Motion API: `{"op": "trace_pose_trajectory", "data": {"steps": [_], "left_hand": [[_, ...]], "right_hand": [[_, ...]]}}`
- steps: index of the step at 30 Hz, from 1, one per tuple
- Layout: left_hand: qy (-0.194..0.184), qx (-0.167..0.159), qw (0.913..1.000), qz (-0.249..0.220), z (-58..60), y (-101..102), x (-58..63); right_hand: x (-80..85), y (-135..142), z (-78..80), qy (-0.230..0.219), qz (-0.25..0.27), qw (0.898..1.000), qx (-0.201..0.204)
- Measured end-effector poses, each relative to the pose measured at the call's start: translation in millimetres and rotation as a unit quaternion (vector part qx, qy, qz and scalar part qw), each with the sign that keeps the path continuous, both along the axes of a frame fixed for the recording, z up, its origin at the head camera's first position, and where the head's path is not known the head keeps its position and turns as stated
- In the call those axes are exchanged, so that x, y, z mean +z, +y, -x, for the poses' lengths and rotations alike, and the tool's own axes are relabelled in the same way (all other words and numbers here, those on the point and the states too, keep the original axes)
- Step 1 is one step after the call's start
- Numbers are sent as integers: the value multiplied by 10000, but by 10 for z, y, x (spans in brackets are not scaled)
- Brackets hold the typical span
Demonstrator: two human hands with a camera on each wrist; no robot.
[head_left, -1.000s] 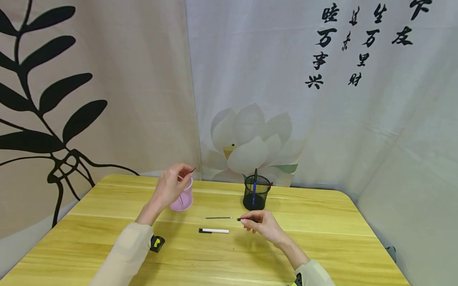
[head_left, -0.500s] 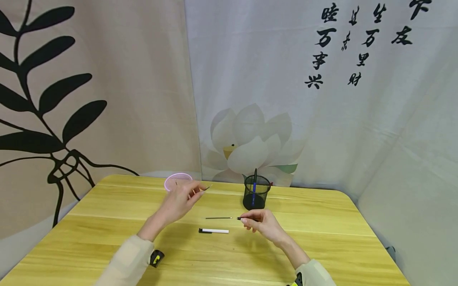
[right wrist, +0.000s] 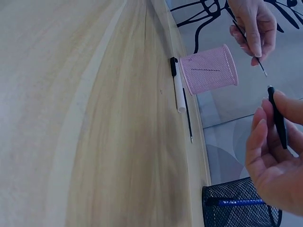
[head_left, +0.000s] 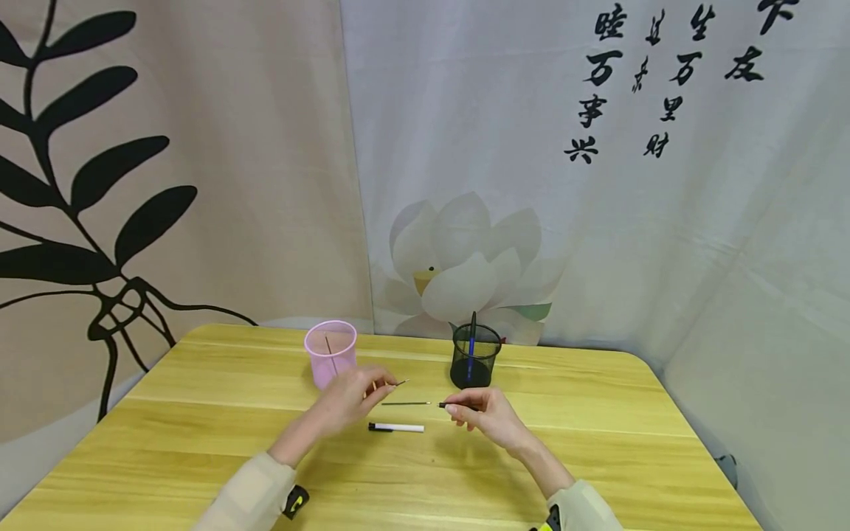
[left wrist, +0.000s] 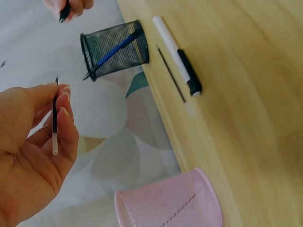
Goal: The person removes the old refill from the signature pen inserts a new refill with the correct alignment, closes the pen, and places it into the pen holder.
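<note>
My left hand [head_left: 352, 397] pinches a thin pen refill [left wrist: 55, 116] between thumb and fingers. The refill is dark, with a pale tail end and a metal tip that points toward the right hand. In my right hand [head_left: 490, 417] is a short black tapered pen piece [right wrist: 278, 118], gripped by thumb and fingertips. The refill's tip and the black piece are close together but apart. A white pen barrel [head_left: 401, 428] with a black clip end lies on the table below the hands. Just beyond it lies a second dark refill [head_left: 406, 403].
A pink mesh pen cup [head_left: 330, 341] stands behind the left hand with a thin dark stick in it. The black mesh pen cup [head_left: 476, 356], holding a blue pen [head_left: 471, 346], stands behind the right hand. Cloth curtain [head_left: 265, 184] hangs behind the wooden table [head_left: 631, 428].
My left hand has come down and right from above the pink cup, bringing the refill toward the right hand. The pink cup shows more fully. My right hand has barely moved.
</note>
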State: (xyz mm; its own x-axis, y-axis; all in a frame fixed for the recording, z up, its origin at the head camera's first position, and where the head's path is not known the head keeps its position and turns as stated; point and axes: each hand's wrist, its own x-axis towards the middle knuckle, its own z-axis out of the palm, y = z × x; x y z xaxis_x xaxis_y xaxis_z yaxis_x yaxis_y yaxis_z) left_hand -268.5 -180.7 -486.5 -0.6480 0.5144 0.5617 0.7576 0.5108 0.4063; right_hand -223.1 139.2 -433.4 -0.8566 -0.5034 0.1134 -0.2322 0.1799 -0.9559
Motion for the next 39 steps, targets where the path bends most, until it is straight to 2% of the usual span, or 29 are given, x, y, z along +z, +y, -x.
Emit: {"op": "trace_pose_trajectory", "data": {"steps": [2,5,7,8,11,12,14,15,18,22,26,39], "left_hand": [[0,-24,10000,-5,-86,49,64],[57,-19,10000,-36,-128,96,44],[-31,-14,10000,-40,-219,139,129],[27,-99,9999,-47,-199,126,96],[-191,-69,9998,-22,-333,187,246],[-371,-17,9993,-14,-431,226,372],[-597,51,9982,65,-521,276,495],[-749,179,9969,145,-619,330,618],[-873,284,9953,320,-690,389,725],[-831,352,9949,442,-702,437,754],[-766,347,9955,433,-688,453,735],[-837,348,9950,409,-709,488,757]], "right_hand": [[-4,-5,-1,1,2,10000,0],[-9,-15,-4,-2,-7,10000,-15],[-10,-23,-7,2,-21,10000,-23],[-10,-27,-8,6,-20,10000,-23],[-13,-35,-9,18,-19,10000,-21],[-14,-36,-9,22,-17,10000,-17],[-19,-38,-9,26,-7,10000,-7],[-22,-39,-10,22,-5,10000,-2],[-29,-41,-9,17,1,10000,12],[-32,-44,-9,19,13,10000,20],[-34,-45,-12,53,15,10000,43],[-31,-49,-16,34,7,10000,76]]}}
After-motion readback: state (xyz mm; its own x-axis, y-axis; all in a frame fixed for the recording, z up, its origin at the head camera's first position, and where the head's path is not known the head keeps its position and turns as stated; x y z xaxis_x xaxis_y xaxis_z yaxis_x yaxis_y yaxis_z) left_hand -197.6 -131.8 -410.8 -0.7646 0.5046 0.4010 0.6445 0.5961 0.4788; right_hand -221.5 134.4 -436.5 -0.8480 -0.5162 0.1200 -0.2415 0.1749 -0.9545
